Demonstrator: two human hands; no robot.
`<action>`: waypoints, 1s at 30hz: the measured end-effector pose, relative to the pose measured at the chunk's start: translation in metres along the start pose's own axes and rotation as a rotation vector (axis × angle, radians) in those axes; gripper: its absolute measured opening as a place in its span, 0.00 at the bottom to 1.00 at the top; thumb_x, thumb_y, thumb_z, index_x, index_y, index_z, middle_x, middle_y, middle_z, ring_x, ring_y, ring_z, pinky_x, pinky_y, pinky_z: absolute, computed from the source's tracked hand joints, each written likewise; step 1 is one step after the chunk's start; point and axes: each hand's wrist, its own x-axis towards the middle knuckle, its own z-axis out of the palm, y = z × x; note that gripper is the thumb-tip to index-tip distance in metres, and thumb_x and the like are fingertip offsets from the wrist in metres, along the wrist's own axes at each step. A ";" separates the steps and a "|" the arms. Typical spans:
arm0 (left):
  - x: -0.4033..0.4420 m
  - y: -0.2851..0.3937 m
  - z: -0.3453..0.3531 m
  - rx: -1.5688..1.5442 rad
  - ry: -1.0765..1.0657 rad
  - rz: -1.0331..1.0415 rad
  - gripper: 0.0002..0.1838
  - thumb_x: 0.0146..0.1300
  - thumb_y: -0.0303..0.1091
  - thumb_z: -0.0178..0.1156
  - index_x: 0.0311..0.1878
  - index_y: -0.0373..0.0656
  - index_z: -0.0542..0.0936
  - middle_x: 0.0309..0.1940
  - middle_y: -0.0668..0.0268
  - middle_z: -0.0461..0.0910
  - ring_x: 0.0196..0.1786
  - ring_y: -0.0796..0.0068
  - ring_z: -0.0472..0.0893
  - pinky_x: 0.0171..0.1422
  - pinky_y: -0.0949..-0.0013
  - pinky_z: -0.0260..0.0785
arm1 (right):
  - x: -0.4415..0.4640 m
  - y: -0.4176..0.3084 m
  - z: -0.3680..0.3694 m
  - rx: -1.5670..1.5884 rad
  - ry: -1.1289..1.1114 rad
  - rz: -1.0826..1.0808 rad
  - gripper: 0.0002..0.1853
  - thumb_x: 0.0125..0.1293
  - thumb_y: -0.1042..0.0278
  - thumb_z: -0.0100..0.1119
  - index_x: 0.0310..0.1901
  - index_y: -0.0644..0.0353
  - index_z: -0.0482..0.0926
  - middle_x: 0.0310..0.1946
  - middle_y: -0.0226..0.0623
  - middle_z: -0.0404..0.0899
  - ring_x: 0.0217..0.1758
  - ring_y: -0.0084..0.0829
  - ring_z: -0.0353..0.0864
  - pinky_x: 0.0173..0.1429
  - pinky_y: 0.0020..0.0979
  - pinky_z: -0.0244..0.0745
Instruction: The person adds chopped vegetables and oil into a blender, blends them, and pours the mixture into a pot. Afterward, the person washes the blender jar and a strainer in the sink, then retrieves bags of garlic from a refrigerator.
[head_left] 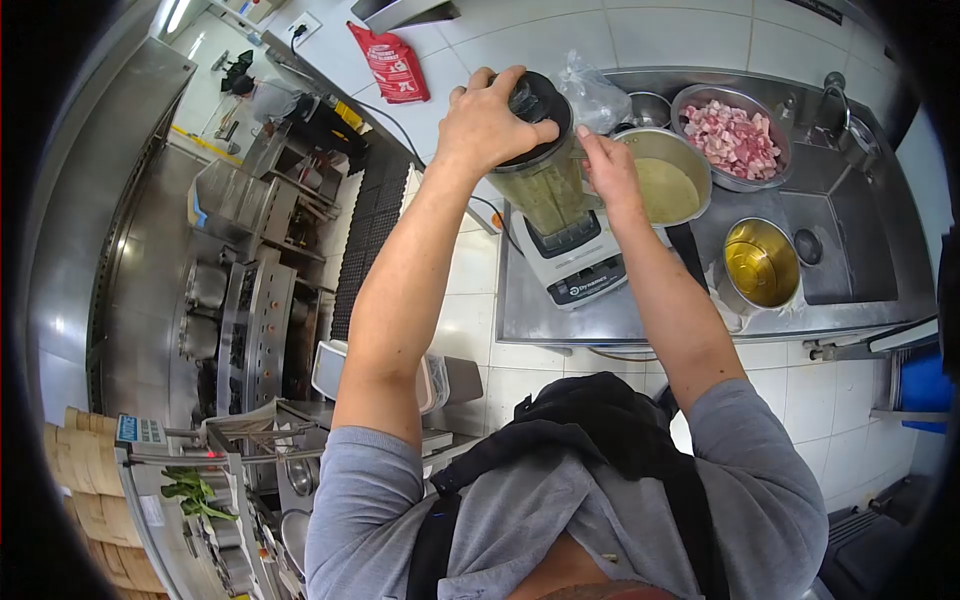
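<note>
A clear blender jar with green contents stands on its white blender base. My left hand is spread over the black blender lid, its fingers and thumb gripping the edges. At the jar's right side, my right hand is closed around the handle, thumb up; most of the handle is hidden behind the fingers. Just beyond that hand sits a metal pot of pale green liquid, its near side partly covered by my wrist.
On the steel counter are a bowl of cut raw meat, a tin of yellow liquid and a plastic bag. A sink with a tap lies right. A red bag leans at the wall. Another person works far left.
</note>
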 end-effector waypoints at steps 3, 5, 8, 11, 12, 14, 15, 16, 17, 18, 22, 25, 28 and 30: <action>-0.001 0.004 0.001 -0.003 0.057 -0.020 0.41 0.36 0.52 0.67 0.61 0.53 0.75 0.59 0.55 0.72 0.58 0.44 0.72 0.58 0.51 0.72 | 0.002 0.004 0.003 -0.061 0.056 -0.106 0.26 0.66 0.46 0.52 0.29 0.67 0.80 0.17 0.36 0.72 0.22 0.29 0.70 0.30 0.32 0.65; 0.000 0.004 0.000 -0.009 0.082 -0.029 0.41 0.35 0.51 0.67 0.60 0.53 0.76 0.58 0.56 0.73 0.58 0.46 0.72 0.58 0.52 0.72 | 0.003 0.002 0.004 -0.079 0.078 -0.145 0.27 0.66 0.46 0.51 0.26 0.69 0.78 0.17 0.43 0.73 0.23 0.37 0.73 0.34 0.38 0.67; 0.002 0.002 -0.002 -0.019 0.117 -0.012 0.40 0.35 0.46 0.67 0.58 0.46 0.76 0.52 0.53 0.77 0.55 0.53 0.77 0.60 0.60 0.70 | 0.001 -0.001 0.007 -0.100 0.100 -0.172 0.25 0.66 0.50 0.50 0.26 0.69 0.78 0.18 0.49 0.74 0.25 0.44 0.73 0.35 0.41 0.67; 0.010 -0.005 -0.001 -0.066 0.081 -0.030 0.40 0.35 0.48 0.68 0.59 0.51 0.76 0.56 0.54 0.74 0.58 0.50 0.73 0.60 0.55 0.70 | 0.003 0.003 0.009 -0.133 0.170 -0.274 0.24 0.66 0.52 0.49 0.26 0.70 0.77 0.21 0.55 0.74 0.26 0.50 0.73 0.36 0.43 0.66; 0.013 -0.007 -0.002 -0.143 0.108 -0.060 0.40 0.34 0.47 0.68 0.59 0.50 0.76 0.56 0.52 0.74 0.58 0.50 0.74 0.61 0.57 0.69 | 0.001 0.004 0.008 -0.150 0.180 -0.286 0.24 0.66 0.52 0.49 0.26 0.70 0.77 0.22 0.56 0.74 0.27 0.52 0.73 0.36 0.44 0.66; 0.020 -0.016 -0.008 -0.239 0.144 -0.068 0.41 0.34 0.46 0.68 0.59 0.47 0.75 0.56 0.48 0.73 0.57 0.49 0.74 0.63 0.60 0.67 | 0.003 0.007 0.008 -0.168 0.192 -0.301 0.24 0.65 0.52 0.50 0.26 0.70 0.77 0.23 0.58 0.74 0.28 0.54 0.73 0.36 0.44 0.67; 0.022 -0.014 -0.009 -0.243 0.149 -0.070 0.41 0.34 0.46 0.68 0.59 0.47 0.75 0.56 0.48 0.73 0.57 0.49 0.74 0.63 0.60 0.67 | 0.006 0.010 0.008 -0.163 0.203 -0.300 0.23 0.65 0.53 0.51 0.26 0.71 0.77 0.19 0.48 0.72 0.24 0.43 0.72 0.33 0.41 0.65; 0.020 -0.012 -0.010 -0.222 0.121 -0.055 0.41 0.34 0.46 0.69 0.59 0.46 0.75 0.57 0.48 0.73 0.58 0.50 0.74 0.64 0.60 0.67 | 0.005 0.013 0.010 -0.162 0.201 -0.297 0.23 0.65 0.54 0.52 0.27 0.71 0.77 0.15 0.39 0.71 0.21 0.31 0.70 0.31 0.37 0.64; 0.019 -0.011 -0.013 -0.197 0.101 -0.038 0.41 0.34 0.46 0.69 0.59 0.45 0.75 0.57 0.48 0.73 0.58 0.50 0.74 0.64 0.60 0.67 | 0.005 0.014 0.010 -0.165 0.184 -0.307 0.23 0.65 0.54 0.52 0.27 0.71 0.77 0.15 0.39 0.71 0.21 0.31 0.70 0.31 0.37 0.64; 0.016 -0.012 -0.011 -0.246 0.106 -0.027 0.42 0.34 0.46 0.69 0.59 0.43 0.74 0.57 0.49 0.73 0.59 0.51 0.73 0.64 0.60 0.66 | 0.005 0.013 0.009 -0.128 0.191 -0.296 0.23 0.66 0.55 0.52 0.24 0.70 0.75 0.14 0.37 0.70 0.19 0.29 0.69 0.28 0.35 0.63; 0.007 -0.027 -0.012 -0.488 0.360 -0.025 0.43 0.35 0.42 0.71 0.61 0.42 0.72 0.53 0.53 0.75 0.56 0.61 0.76 0.61 0.66 0.67 | -0.011 0.001 0.007 0.128 0.119 -0.107 0.24 0.66 0.55 0.55 0.15 0.61 0.71 0.11 0.27 0.65 0.12 0.21 0.63 0.18 0.27 0.56; -0.019 -0.028 -0.030 -1.154 0.466 -0.156 0.44 0.36 0.36 0.71 0.63 0.39 0.68 0.52 0.54 0.74 0.52 0.61 0.76 0.59 0.66 0.68 | -0.007 0.004 0.008 0.181 0.091 0.006 0.22 0.63 0.55 0.59 0.17 0.62 0.72 0.12 0.26 0.65 0.14 0.21 0.63 0.18 0.27 0.57; -0.045 -0.043 -0.036 -1.609 0.628 -0.187 0.37 0.46 0.35 0.64 0.63 0.41 0.67 0.49 0.60 0.75 0.49 0.66 0.77 0.57 0.65 0.70 | 0.003 0.013 0.014 0.103 0.133 0.018 0.22 0.59 0.55 0.63 0.18 0.66 0.74 0.13 0.26 0.65 0.15 0.22 0.64 0.19 0.28 0.58; -0.063 -0.063 -0.039 -1.887 0.650 -0.201 0.31 0.50 0.43 0.59 0.60 0.44 0.71 0.55 0.60 0.74 0.54 0.63 0.76 0.62 0.58 0.68 | 0.011 0.007 0.024 0.043 0.168 -0.011 0.22 0.58 0.55 0.64 0.17 0.65 0.73 0.12 0.26 0.64 0.14 0.21 0.63 0.18 0.27 0.57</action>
